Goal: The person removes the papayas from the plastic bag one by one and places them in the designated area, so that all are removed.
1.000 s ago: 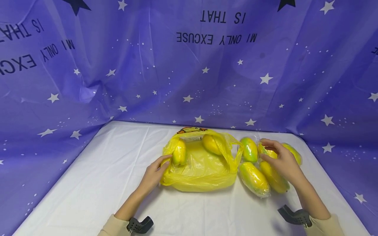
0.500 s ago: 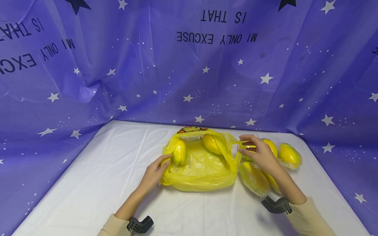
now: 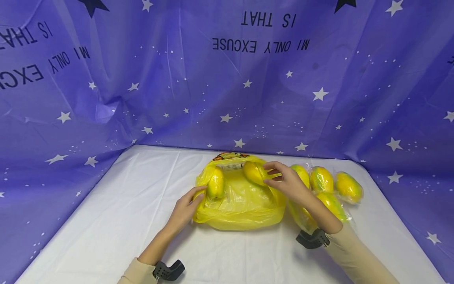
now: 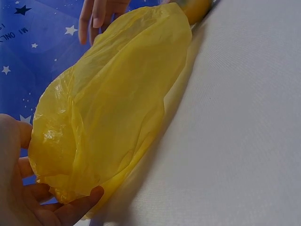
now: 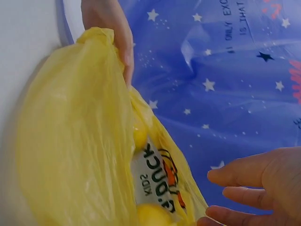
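Note:
A yellow plastic bag [image 3: 244, 219] lies with its mouth spread on the table. My left hand [image 3: 182, 211] holds its left rim; in the left wrist view the thumb lies on the outside, with fingers behind the film. Inside are two wrapped yellow-green mangoes, one at the left [image 3: 215, 183] and another at the back right [image 3: 252, 172]. Over the bag's right side is my right hand [image 3: 291, 183], its fingertips right at the back-right mango. In the right wrist view, the right hand's fingers [image 5: 244, 172] are spread and loosely extended beside the bag's opening, gripping nothing.
Several more mangoes in clear wrap lie right of the bag, including one at the far right [image 3: 348, 187] and one nearer the middle [image 3: 322, 179]. My right forearm overlaps some of them. A white cloth [image 3: 117, 221] covers the table; a purple starry curtain [image 3: 198, 98] rises behind.
My right hand has moved left, from above the loose mangoes, past the bag's right handle, to over the bag's right side. The left hand and bag have stayed nearly still.

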Tool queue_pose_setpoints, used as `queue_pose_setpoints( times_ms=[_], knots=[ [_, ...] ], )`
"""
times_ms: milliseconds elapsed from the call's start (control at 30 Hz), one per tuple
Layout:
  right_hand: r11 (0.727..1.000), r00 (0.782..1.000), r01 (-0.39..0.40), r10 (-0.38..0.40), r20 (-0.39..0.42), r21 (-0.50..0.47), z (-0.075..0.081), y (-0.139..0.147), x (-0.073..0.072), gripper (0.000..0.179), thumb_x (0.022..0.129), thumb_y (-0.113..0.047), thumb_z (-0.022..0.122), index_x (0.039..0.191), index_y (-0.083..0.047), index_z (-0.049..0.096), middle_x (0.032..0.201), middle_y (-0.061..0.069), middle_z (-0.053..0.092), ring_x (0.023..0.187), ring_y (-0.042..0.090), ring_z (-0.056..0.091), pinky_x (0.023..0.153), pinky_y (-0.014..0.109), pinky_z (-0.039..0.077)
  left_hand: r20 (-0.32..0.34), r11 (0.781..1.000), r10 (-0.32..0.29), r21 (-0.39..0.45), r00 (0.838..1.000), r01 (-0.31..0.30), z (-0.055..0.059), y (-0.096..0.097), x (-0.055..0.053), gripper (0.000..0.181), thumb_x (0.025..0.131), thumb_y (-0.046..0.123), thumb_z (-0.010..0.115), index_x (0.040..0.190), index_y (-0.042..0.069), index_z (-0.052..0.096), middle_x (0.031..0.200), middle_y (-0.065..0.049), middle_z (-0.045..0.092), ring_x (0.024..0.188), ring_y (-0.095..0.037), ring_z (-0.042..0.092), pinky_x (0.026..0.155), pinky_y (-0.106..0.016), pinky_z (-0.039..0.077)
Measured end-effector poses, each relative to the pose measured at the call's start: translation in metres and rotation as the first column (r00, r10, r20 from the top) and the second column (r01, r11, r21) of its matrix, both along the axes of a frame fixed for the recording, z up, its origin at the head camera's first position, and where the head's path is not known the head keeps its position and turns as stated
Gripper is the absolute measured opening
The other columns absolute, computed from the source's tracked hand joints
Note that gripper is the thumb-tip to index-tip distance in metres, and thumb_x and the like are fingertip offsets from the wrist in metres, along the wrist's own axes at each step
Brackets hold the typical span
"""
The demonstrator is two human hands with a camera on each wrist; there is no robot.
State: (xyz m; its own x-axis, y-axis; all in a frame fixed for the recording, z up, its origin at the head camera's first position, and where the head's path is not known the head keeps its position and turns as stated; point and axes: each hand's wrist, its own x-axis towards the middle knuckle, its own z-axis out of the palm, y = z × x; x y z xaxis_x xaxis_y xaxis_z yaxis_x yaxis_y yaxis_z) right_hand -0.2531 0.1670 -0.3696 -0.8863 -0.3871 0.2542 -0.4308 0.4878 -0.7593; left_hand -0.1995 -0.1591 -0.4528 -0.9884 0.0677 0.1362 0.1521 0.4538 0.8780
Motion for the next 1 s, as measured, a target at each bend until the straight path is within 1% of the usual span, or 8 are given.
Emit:
queue_pose_setpoints(
  times_ms=[100,200,333,467,567,700,833,1000],
  knots=[
    [0.999,1.000,-0.015,0.015,-0.010,0.029,0.001,-0.010,-0.003,0.039,0.086,-0.001,0.070,0.123,0.004,0.058,0.111,0.021,0.064,0.096,0.032,0.063,0.083,0.044,0.054,-0.001,1.000,0.006,-0.003,1.000,-0.006,0.000,0.000,0.000,0.035,0.101,0.027,0.052,0.134,0.017,0.058,0.139,-0.005,0.053,0.133,-0.032,0.041,0.108,-0.055,0.031],
    [0.998,0.999,-0.044,0.044,-0.013,0.051,-0.001,-0.019,-0.008,0.039,0.086,0.000,0.070,0.123,0.004,0.058,0.108,0.020,0.065,0.094,0.030,0.064,0.082,0.042,0.054,-0.004,1.000,0.009,-0.003,1.000,-0.009,-0.001,0.000,0.000,0.034,0.101,0.025,0.052,0.133,0.017,0.058,0.139,-0.005,0.053,0.133,-0.032,0.041,0.108,-0.054,0.031],
    [0.993,0.996,-0.091,0.089,0.026,0.075,-0.004,-0.032,-0.012,0.040,0.087,-0.002,0.069,0.124,0.004,0.057,0.111,0.019,0.064,0.097,0.031,0.064,0.083,0.039,0.054,-0.009,1.000,0.004,0.001,1.000,-0.004,-0.002,0.000,-0.001,0.034,0.101,0.028,0.052,0.133,0.017,0.059,0.139,-0.005,0.053,0.133,-0.031,0.041,0.107,-0.054,0.031],
    [0.985,0.991,-0.126,0.119,0.068,0.116,-0.009,-0.045,-0.017,0.039,0.088,-0.007,0.070,0.124,0.000,0.058,0.113,0.014,0.063,0.101,0.031,0.063,0.086,0.038,0.053,-0.012,1.000,0.000,0.005,1.000,0.000,-0.002,0.001,0.000,0.036,0.101,0.032,0.052,0.133,0.017,0.059,0.139,-0.005,0.053,0.133,-0.031,0.041,0.107,-0.054,0.032],
    [0.976,0.982,-0.168,0.153,0.110,0.142,-0.014,-0.054,-0.022,0.041,0.089,-0.009,0.070,0.126,0.000,0.056,0.117,0.018,0.061,0.105,0.034,0.060,0.091,0.043,0.050,-0.013,1.000,0.000,0.005,1.000,0.000,-0.002,0.001,0.000,0.035,0.101,0.031,0.051,0.133,0.017,0.059,0.139,-0.005,0.053,0.133,-0.031,0.041,0.107,-0.054,0.032],
    [0.950,0.960,-0.253,0.221,0.174,0.184,-0.022,-0.063,-0.031,0.050,0.089,-0.013,0.070,0.132,0.002,0.049,0.124,0.024,0.056,0.111,0.038,0.056,0.095,0.049,0.046,-0.018,1.000,-0.001,0.005,1.000,0.002,-0.002,0.001,0.000,0.034,0.101,0.028,0.051,0.133,0.017,0.058,0.139,-0.005,0.054,0.133,-0.030,0.042,0.107,-0.053,0.032],
    [0.929,0.941,-0.305,0.260,0.219,0.209,-0.027,-0.073,-0.039,0.058,0.090,-0.017,0.069,0.138,0.004,0.043,0.129,0.026,0.052,0.114,0.039,0.055,0.095,0.046,0.047,-0.021,1.000,0.001,0.005,1.000,-0.001,-0.002,0.001,0.000,0.034,0.101,0.028,0.052,0.133,0.017,0.059,0.138,-0.005,0.054,0.132,-0.030,0.042,0.107,-0.053,0.032],
    [0.924,0.925,-0.328,0.271,0.265,0.197,-0.027,-0.086,-0.046,0.064,0.091,-0.017,0.068,0.142,0.005,0.037,0.137,0.024,0.047,0.120,0.038,0.050,0.097,0.042,0.046,-0.028,1.000,-0.004,0.003,1.000,0.004,-0.003,0.001,0.000,0.034,0.101,0.028,0.051,0.133,0.016,0.059,0.139,-0.005,0.054,0.132,-0.031,0.043,0.107,-0.053,0.033]
  ],
)
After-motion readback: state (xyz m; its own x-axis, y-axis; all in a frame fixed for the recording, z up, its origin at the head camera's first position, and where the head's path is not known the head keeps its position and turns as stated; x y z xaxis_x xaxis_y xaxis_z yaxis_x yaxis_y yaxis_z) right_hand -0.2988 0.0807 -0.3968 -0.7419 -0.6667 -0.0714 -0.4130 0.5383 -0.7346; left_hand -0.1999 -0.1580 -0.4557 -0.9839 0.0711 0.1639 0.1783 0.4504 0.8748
